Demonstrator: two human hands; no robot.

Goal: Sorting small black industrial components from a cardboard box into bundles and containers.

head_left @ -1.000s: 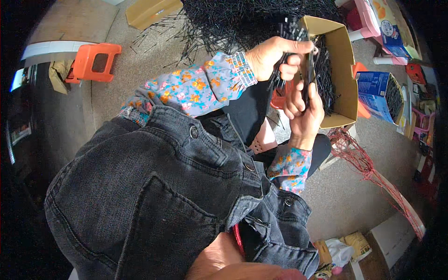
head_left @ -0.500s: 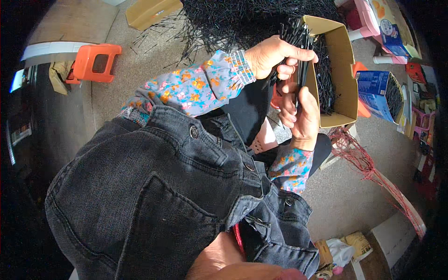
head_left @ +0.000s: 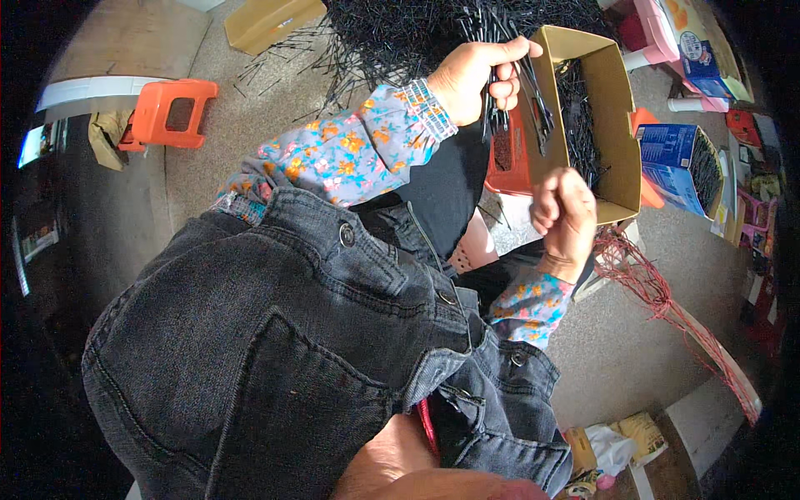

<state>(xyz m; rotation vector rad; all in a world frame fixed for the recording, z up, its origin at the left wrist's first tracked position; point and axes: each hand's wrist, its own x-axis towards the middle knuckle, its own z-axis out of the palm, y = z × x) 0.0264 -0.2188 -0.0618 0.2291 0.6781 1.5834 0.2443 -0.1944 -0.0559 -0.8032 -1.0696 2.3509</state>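
While black strips (head_left: 536, 104) are clasped by the left hand (head_left: 471, 75) — seemingly to keep them bunched — the right hand (head_left: 569, 212) is curled near the carton (head_left: 614, 125), nothing seen inside its fingers.

Between the right hand (head_left: 569, 210) and the left hand (head_left: 468, 82), room runs along the left edge of an open brown cardboard box (head_left: 614, 142); a held bunch of thin black strips (head_left: 541, 112) hangs into it. The box is reachable from above, within its walls. A tangled black heap (head_left: 400, 37) blocks beyond its top-left corner, thin red strands (head_left: 655, 300) below its bottom edge, a blue cardboard carton (head_left: 667, 158) past its right.
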